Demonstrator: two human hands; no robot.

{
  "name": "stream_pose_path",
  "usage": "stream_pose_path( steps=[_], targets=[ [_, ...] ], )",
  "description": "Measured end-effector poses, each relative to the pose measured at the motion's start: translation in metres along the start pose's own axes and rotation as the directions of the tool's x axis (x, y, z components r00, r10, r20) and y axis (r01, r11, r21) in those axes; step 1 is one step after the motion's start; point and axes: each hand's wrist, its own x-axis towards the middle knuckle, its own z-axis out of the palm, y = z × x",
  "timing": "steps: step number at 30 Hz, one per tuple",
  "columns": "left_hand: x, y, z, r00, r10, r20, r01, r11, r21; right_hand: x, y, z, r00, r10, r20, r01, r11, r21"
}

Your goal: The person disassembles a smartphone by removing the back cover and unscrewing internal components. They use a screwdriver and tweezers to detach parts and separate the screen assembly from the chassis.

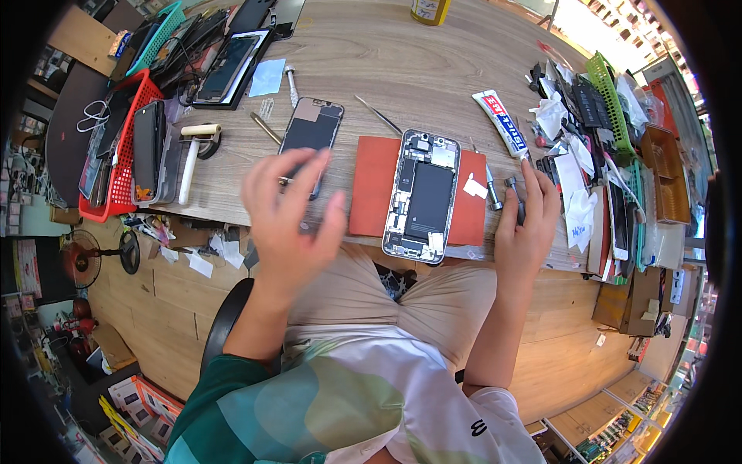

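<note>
An opened phone (423,197) with its battery and circuit boards exposed lies on a reddish-brown mat (371,189) in front of me. To its left rests a detached phone screen (313,127), dark back upward. My left hand (294,220) is over the screen's lower end, fingers spread and slightly blurred, with nothing visible in it. On the table right of the mat, my right hand (529,220) has its fingers stretched out. A grey-handled screwdriver (512,185) lies between its thumb and forefinger. Another slim screwdriver (492,189) is beside it.
A glue tube (501,122) lies beyond my right hand. Tweezers (377,114) are above the mat; a white-handled roller (190,166) is farther left. A red basket (143,89) of phones stands at the left, a green basket (607,97) and loose parts at the right.
</note>
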Motion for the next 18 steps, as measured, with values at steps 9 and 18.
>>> stream_pose_path(
  steps=[9,18],
  targets=[
    [0.006,0.011,0.02,0.975,0.22,0.018,-0.209,0.945,-0.253,-0.005,-0.001,-0.001,0.986,-0.104,-0.128,0.097,0.994,-0.055],
    [0.007,-0.007,0.02,0.979,0.203,-0.031,-0.205,0.958,-0.199,-0.006,-0.002,-0.001,0.975,-0.127,-0.181,0.124,0.992,-0.029]
  ],
)
